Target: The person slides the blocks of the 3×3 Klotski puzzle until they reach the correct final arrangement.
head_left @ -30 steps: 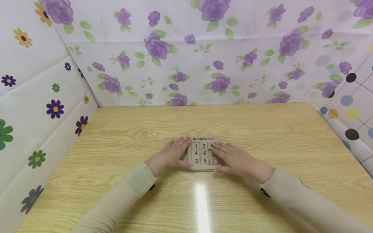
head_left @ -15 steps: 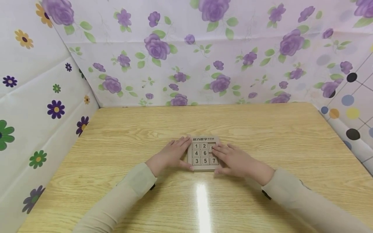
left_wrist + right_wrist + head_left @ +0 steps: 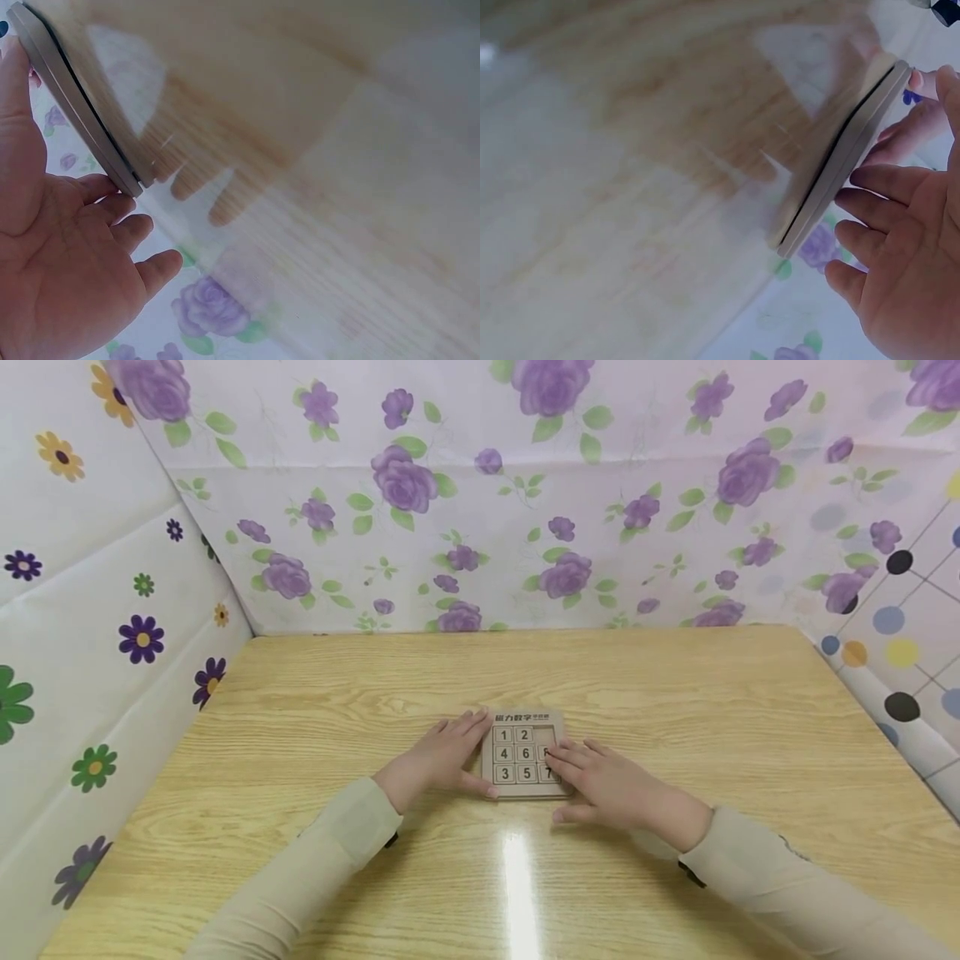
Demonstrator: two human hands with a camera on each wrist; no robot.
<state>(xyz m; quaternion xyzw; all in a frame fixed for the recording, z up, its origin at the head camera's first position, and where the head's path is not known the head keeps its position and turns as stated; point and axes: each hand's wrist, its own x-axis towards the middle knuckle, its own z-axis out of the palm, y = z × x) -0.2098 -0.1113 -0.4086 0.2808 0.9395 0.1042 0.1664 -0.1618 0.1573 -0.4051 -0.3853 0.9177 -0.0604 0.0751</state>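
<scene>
A wooden sliding number puzzle point(image 3: 525, 791) lies flat on the table in the head view, with several numbered tiles in its frame. Tiles 1 and 2 fill the top row's left and middle; the top right slot is bare. The 8 tile point(image 3: 546, 751) sits at middle right, partly under fingertips. My left hand point(image 3: 438, 760) braces the puzzle's left side, thumb at the near corner and straight fingers at the far one. My right hand point(image 3: 618, 785) touches the 8 tile with extended fingertips, its thumb off the board. Both wrist views show the puzzle edge-on beside the fingers.
The wooden table point(image 3: 360, 685) reaches back to a flowered cloth wall point(image 3: 480, 543). A second patterned cloth point(image 3: 105, 693) borders the left, and a dotted one point(image 3: 922, 693) the right. A bright reflection lies on the tabletop in front of the puzzle.
The 8 tile has slid from the top right slot down to the middle right slot under my right fingertips. My right hand has shifted slightly toward me; the left has stayed still.
</scene>
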